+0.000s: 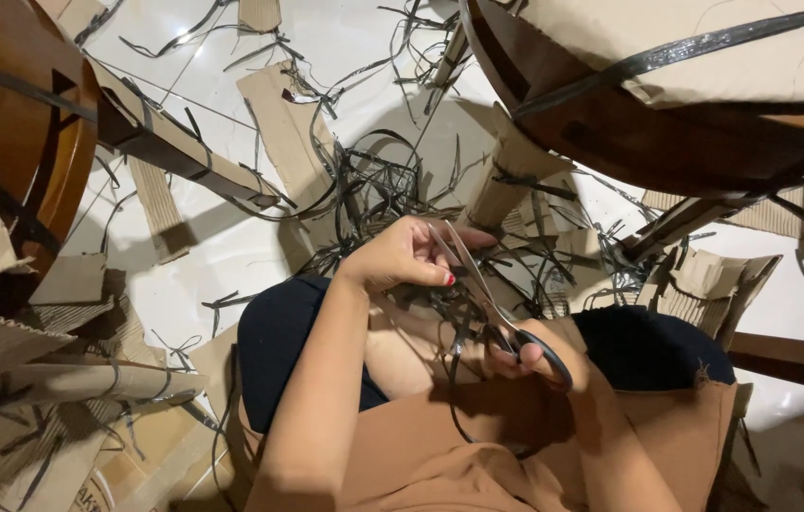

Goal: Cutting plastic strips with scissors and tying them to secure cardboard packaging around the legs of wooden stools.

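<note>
Two hands are working close together over the person's lap. The left hand is pinching a black plastic strap with curled fingers, holding it taut; the strap is running down toward six o'clock and looping over the brown fabric on the lap. The right hand is gripping the black handles of a pair of scissors, fingers threaded through the loops and partly closed, while the blades are pointing toward eleven o'clock and crossing the strap just beside the left fingertips.

Judging by the litter, much unpacking is already behind: cut straps are lying tangled at twelve o'clock, and torn cardboard is spreading across the white floor. Still, wrapping is remaining on the furniture: a round wooden piece at one to two o'clock is carrying cardboard and a strap across it, and another wooden piece at ten o'clock is also partly wrapped, with a cardboard-sleeved leg jutting out.

Open room is looking tight. Wooden edges are crowding both upper corners, a dark leg is reaching in at three o'clock, and rolled cardboard is piling at eight o'clock. Only the patch of floor between nine and eleven o'clock is giving some space.
</note>
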